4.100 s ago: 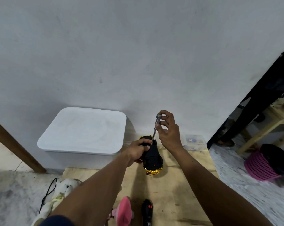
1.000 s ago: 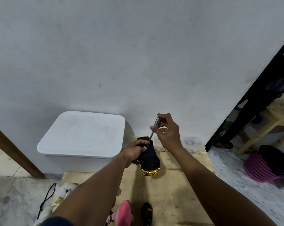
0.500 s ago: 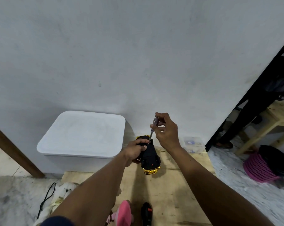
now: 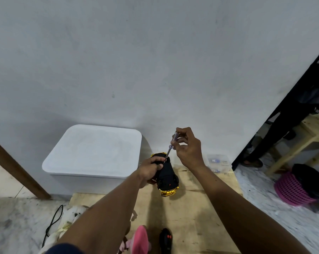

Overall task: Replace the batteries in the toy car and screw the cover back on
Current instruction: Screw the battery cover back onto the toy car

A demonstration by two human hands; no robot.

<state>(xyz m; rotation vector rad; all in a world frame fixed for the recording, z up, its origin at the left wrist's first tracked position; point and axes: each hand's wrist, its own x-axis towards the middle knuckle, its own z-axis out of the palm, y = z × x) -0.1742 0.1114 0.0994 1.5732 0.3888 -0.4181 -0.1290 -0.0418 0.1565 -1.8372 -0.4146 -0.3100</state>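
Where screwdriver [image 4: 171, 146] meets toy car [image 4: 167, 177], left hand [image 4: 150, 171] hides tip.

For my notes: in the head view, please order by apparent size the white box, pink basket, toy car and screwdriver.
1. white box
2. pink basket, partly covered
3. toy car
4. screwdriver

The tabletop [image 4: 201, 208] is light wood with dark marks, in the lower middle of the frame. A small clear box [image 4: 218, 162] sits at its far right corner, by the wall [image 4: 155, 70]. A black remote [image 4: 166, 239] and a pink thing [image 4: 140, 239] lie side by side at the bottom edge. The car [image 4: 167, 173] is over the middle; I cannot tell if it touches the wood.
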